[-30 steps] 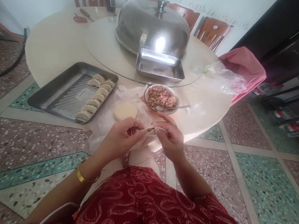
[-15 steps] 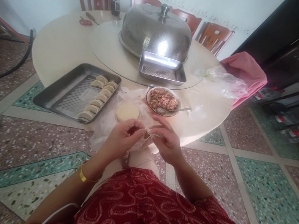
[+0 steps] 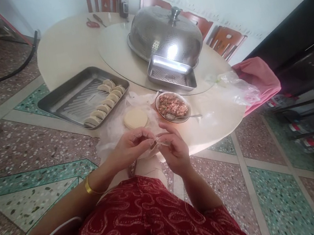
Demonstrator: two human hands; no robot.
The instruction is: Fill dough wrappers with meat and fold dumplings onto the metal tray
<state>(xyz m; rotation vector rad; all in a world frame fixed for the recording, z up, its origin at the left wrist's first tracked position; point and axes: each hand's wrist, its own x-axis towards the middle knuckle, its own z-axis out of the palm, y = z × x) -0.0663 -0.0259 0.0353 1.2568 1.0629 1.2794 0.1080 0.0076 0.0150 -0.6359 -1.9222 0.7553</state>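
Between my two hands, over the table's near edge, is a dumpling (image 3: 156, 143), mostly hidden by fingers. My left hand (image 3: 130, 148) pinches its left side, and my right hand (image 3: 174, 149) grips the right side with thumb and fingers. Just beyond them a round stack of dumpling wrappers (image 3: 135, 119) lies on a crumpled plastic bag (image 3: 110, 136). To its right stands a bowl of minced filling (image 3: 172, 105) with a spoon (image 3: 195, 116) in it. A metal tray (image 3: 66, 103) at the left holds several folded dumplings (image 3: 108, 103) along its right side.
On the round table (image 3: 60, 49), a large perforated metal dome (image 3: 164, 31) and a smaller metal pan (image 3: 170, 74) sit on the glass turntable (image 3: 113, 40). Red scissors (image 3: 92, 24) lie at the back. A pink cloth (image 3: 262, 78) and clear plastic bag (image 3: 236, 87) are at the right.
My fingers have shifted slightly along the dumpling's edge, both hands still pinching it. The whole view has moved a little; the things on the table stay in place.
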